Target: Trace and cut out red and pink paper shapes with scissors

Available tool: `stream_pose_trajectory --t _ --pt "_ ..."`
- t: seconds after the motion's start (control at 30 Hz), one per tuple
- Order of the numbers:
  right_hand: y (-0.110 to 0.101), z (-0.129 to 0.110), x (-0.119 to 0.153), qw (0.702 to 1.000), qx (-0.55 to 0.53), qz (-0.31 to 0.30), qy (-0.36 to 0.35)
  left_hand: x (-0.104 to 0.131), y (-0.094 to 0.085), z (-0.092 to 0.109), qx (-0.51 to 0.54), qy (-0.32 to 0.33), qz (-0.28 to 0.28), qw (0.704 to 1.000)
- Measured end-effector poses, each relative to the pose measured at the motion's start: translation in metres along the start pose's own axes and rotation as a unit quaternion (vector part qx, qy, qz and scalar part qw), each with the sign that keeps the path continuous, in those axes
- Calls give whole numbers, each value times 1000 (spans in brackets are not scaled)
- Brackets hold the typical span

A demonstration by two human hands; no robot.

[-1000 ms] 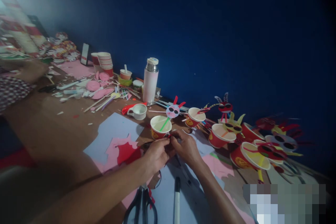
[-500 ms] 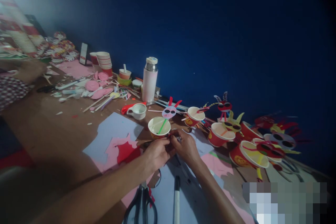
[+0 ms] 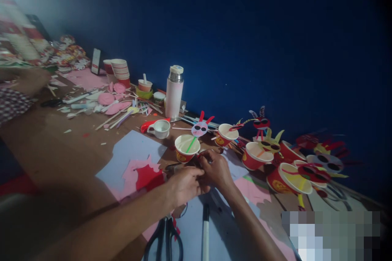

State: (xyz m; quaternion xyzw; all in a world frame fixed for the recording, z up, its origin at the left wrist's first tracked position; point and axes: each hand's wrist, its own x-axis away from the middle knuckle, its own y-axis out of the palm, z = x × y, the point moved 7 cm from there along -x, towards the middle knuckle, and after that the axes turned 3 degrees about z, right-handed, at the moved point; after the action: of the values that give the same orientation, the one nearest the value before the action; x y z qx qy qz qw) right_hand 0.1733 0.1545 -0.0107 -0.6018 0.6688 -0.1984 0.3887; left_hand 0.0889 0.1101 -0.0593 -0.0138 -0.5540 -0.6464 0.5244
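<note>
A red paper cup [image 3: 183, 157] with a pale inside stands just beyond my hands. From it a green strip [image 3: 192, 144] rises to a pale round paper face [image 3: 199, 129] with black eyes and red ears. My right hand [image 3: 217, 167] is closed in a pinch by the cup's right side; a small red bit shows at its fingertips, but what it grips is hidden. Beside it, my left hand [image 3: 189, 182] has its fingers loosely stretched toward the right hand, with nothing visible in them. Black-handled scissors [image 3: 165, 236] and a capped marker [image 3: 206, 232] lie below my hands.
Several decorated cups [image 3: 257, 155] stand to the right. Behind are a white mug [image 3: 160, 129], a thermos [image 3: 174, 96] and stacked cups [image 3: 120, 69]. Red paper [image 3: 149, 176] and white paper [image 3: 134, 147] lie left of my hands. Another person's checked sleeve [image 3: 14, 104] is at far left.
The cup has shifted slightly right, and its paper face has moved right with it. My left hand's fingers have straightened and spread a little. My right hand has stayed nearly in place.
</note>
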Motion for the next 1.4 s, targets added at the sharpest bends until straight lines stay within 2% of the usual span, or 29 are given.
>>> stream_pose_trajectory --t 0.13,0.27,0.37,0.47,0.6,0.7,0.87,1.03,1.2,1.4 --pt "0 1 -1 1000 -4 5 2 11 4 -2 -44 -9 9 999" --pt "-2 0 -1 1000 -21 13 -3 32 2 -3 -82 -1 13 997" --pt "-3 1 -1 999 -37 17 -5 53 -5 6 -166 64 29 984" --pt "-3 2 -1 998 -52 20 -8 74 -5 24 -274 146 14 950" --pt "-4 1 -1 997 -70 20 -14 89 -2 53 -317 229 -6 920" --pt "-3 2 0 997 -78 19 -14 90 -3 73 -337 285 2 897" --pt "-1 4 0 996 -84 14 -8 83 -5 97 -360 333 7 872" --pt "0 7 -2 996 -83 13 6 78 -5 125 -354 419 36 836" --pt "2 13 -1 996 -89 3 30 74 -1 141 -330 449 41 829" --pt "7 16 0 994 -93 -14 48 70 -4 147 -313 461 60 828"
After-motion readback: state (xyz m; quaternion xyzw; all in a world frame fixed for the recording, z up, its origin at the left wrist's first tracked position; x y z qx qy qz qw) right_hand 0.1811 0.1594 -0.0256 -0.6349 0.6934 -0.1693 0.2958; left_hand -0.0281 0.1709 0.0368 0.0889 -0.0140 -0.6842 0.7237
